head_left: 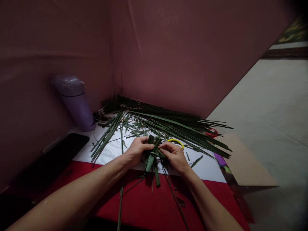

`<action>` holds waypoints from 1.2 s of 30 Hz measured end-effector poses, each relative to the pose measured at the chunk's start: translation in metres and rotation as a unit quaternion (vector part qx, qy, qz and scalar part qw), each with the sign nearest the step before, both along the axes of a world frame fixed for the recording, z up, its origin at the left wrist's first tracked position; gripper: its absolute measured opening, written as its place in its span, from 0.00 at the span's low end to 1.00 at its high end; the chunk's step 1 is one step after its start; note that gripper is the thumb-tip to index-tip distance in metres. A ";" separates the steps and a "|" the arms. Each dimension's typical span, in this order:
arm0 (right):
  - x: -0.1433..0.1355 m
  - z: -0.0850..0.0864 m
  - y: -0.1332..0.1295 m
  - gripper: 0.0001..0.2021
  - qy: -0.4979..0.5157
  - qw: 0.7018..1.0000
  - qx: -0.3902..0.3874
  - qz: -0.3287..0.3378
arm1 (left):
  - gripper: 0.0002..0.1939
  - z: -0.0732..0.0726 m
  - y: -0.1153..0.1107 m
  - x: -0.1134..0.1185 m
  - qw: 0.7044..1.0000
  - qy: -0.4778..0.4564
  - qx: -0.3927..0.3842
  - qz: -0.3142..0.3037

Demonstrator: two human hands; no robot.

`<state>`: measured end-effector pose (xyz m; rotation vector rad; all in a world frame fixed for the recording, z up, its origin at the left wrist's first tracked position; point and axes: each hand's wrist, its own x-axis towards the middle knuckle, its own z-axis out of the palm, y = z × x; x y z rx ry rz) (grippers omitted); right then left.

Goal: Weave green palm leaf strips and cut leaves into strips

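Both hands meet over the front edge of a white sheet (209, 168), around a piece of folded green leaf strips (149, 163). My left hand (137, 149) pinches the piece from its left side, thumb pointing right. On the other side, my right hand (175, 156) has its fingertips pressed together at the strips; the exact strand between them is too small to tell. Loose strip ends hang down over a red cloth (149, 208). Just behind my right hand shows the yellow handle of a tool (177, 141), partly hidden.
Long green leaves (173, 120) lie piled along the back wall, with short cuttings before them. A purple tumbler (78, 107) stands at the left, behind a dark flat object (69, 146). Brown cardboard (247, 160) lies at the right.
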<state>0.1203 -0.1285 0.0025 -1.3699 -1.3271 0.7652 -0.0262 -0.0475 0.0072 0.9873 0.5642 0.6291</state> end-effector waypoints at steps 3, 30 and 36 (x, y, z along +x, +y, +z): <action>-0.003 0.001 -0.001 0.05 0.019 1.000 -0.003 0.000 | 0.12 0.000 0.000 0.000 1.000 -0.002 0.013 0.000; -0.002 -0.006 -0.002 0.05 -0.070 0.997 0.003 -0.026 | 0.14 -0.010 0.001 0.002 1.000 -0.011 -0.024 0.003; -0.010 -0.003 -0.004 0.07 -0.170 0.982 0.043 -0.067 | 0.13 -0.012 -0.002 0.003 1.000 -0.014 -0.003 0.009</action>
